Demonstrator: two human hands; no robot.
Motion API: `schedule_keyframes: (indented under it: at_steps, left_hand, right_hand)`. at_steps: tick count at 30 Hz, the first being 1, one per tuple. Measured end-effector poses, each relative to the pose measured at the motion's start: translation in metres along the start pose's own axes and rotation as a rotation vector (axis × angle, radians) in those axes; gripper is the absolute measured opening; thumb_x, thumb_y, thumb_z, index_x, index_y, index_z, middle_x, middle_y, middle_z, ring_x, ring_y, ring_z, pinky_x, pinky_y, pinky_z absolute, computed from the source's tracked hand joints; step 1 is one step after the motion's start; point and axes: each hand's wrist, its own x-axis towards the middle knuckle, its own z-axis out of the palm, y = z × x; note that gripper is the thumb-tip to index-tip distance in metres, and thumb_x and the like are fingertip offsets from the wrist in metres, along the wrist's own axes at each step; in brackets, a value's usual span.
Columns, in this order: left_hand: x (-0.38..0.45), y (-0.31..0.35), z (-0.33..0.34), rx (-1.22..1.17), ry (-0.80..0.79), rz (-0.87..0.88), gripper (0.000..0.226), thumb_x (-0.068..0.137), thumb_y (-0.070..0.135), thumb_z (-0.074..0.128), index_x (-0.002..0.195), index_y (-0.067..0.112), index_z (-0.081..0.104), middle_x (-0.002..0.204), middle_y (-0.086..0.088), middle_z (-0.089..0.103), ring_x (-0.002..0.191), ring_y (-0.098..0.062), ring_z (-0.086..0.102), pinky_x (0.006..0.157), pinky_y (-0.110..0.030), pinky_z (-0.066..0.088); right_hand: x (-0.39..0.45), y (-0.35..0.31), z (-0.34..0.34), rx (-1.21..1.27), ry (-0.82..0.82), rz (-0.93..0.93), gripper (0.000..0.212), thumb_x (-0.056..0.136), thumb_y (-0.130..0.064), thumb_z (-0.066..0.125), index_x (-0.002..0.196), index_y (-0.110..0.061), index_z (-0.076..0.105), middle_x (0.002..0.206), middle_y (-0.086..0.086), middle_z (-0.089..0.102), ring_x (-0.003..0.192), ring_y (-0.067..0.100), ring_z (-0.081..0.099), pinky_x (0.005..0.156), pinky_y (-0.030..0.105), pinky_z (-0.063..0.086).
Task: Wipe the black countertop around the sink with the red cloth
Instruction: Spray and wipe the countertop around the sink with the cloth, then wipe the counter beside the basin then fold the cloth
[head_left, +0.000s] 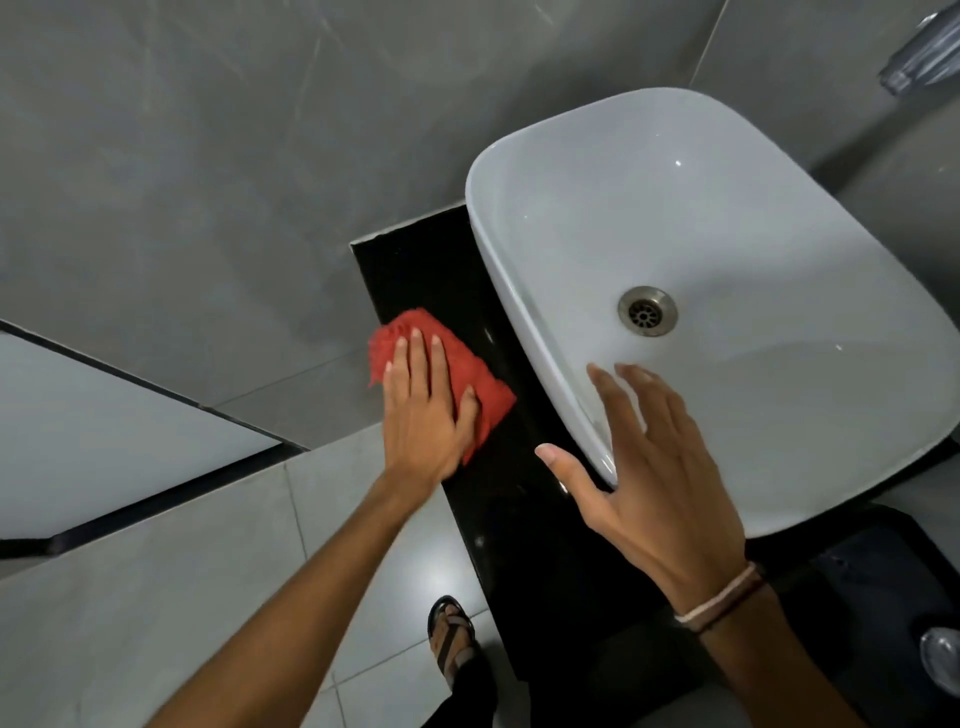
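The red cloth (478, 382) lies flat on the narrow black countertop (415, 270) strip left of the white vessel sink (727, 223). My left hand (423, 410) presses down on the cloth with fingers spread flat, covering its near half. My right hand (654, 483) hovers open over the sink's near left rim, fingers apart, holding nothing. A drain (647, 310) sits in the middle of the basin.
Grey tiled wall rises behind the counter and to the left. A metal fixture (924, 52) is at the top right. Grey floor tiles and my sandalled foot (453, 639) show below the counter edge. A shiny round object (943, 657) lies at the far right.
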Motion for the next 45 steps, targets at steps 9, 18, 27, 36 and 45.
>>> schedule_keyframes:
  at_steps: [9,18,27,36,45]
  left_hand:
    - [0.183,-0.002,-0.047,0.157,-0.018,0.148,0.065,0.104,0.036,0.033,0.160,0.008,0.014,0.169,-0.018,0.009,0.157,-0.032,0.006,0.128,-0.049,0.003]
    - [0.096,0.010,-0.007,0.067,-0.180,0.613,0.067,0.093,0.027,0.037,0.156,0.007,0.028,0.166,-0.017,0.024,0.156,-0.032,0.018,0.128,-0.049,0.010]
    - [-0.124,0.052,0.035,-0.061,-0.215,0.825,0.052,0.090,0.027,0.055,0.140,0.013,0.057,0.151,-0.008,0.053,0.144,-0.021,0.046,0.120,-0.047,0.037]
    - [-0.207,0.105,0.023,-0.951,-0.814,0.161,0.034,0.101,0.052,0.040,0.131,0.040,0.049,0.121,0.000,0.071,0.109,-0.018,0.068,0.104,-0.037,0.052]
    - [-0.162,0.177,-0.019,-1.235,-0.677,0.145,0.005,0.087,0.017,0.069,0.091,0.017,0.066,0.075,0.013,0.070,0.070,0.002,0.062,0.068,-0.014,0.048]
  right_hand:
    - [0.012,0.004,-0.011,0.020,0.116,-0.052,0.086,0.092,-0.077,0.036,0.154,-0.017,0.038,0.151,0.012,0.049,0.143,0.028,0.046,0.114,0.046,0.047]
    - [0.014,0.030,0.003,-0.022,0.123,-0.014,0.081,0.095,-0.071,0.038,0.152,-0.013,0.040,0.148,0.014,0.049,0.139,0.029,0.046,0.113,0.044,0.046]
    - [0.012,0.007,0.009,0.147,0.139,0.005,0.074,0.097,-0.064,0.039,0.150,-0.014,0.043,0.149,0.011,0.050,0.140,0.024,0.045,0.115,0.039,0.043]
    - [-0.022,0.021,-0.025,0.770,0.448,0.067,0.039,0.106,-0.036,0.045,0.122,-0.008,0.068,0.122,0.006,0.072,0.116,0.012,0.066,0.099,0.028,0.051]
    - [-0.147,0.102,-0.013,1.458,-0.109,0.734,0.067,0.086,-0.060,0.036,0.123,-0.016,0.069,0.117,0.004,0.070,0.104,0.007,0.067,0.089,0.023,0.052]
